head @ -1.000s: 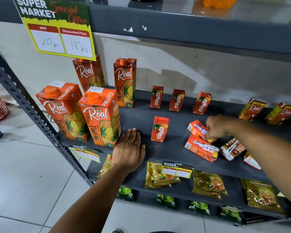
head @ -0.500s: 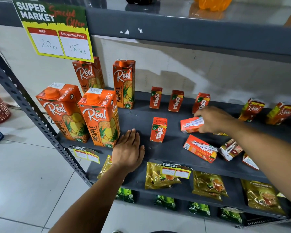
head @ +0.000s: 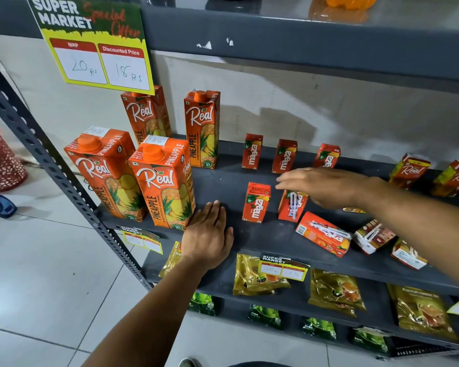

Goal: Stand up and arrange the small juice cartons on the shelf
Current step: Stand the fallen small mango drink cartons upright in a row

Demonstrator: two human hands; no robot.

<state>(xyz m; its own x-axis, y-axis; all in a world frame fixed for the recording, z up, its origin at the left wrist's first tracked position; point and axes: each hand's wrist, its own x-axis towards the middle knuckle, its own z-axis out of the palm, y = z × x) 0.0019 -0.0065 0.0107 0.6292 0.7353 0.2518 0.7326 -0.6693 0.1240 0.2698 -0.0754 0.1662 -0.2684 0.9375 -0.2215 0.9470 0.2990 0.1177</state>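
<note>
Three small red Maaza cartons (head: 252,151) stand along the back of the grey shelf (head: 263,242). Two more stand in front: one (head: 256,202) facing me and one (head: 292,206) with its straw side towards me. My right hand (head: 326,185) hovers flat just above this second carton, fingers spread, holding nothing. Beside it a Maaza carton (head: 323,234) lies flat. Two other small cartons (head: 374,235) (head: 407,254) also lie on their sides to the right. My left hand (head: 208,234) rests palm down on the shelf's front.
Several tall Real pineapple cartons (head: 163,181) stand at the shelf's left. Small Real cartons (head: 410,169) stand at the back right. A price sign (head: 96,41) hangs from the upper shelf. Gold tea pouches (head: 334,290) lie on the shelf below. A red basket (head: 0,157) sits on the floor.
My right hand lifted a lying Maaza carton, carried it left, stood it beside the front carton and let go. My left hand stayed in place.
</note>
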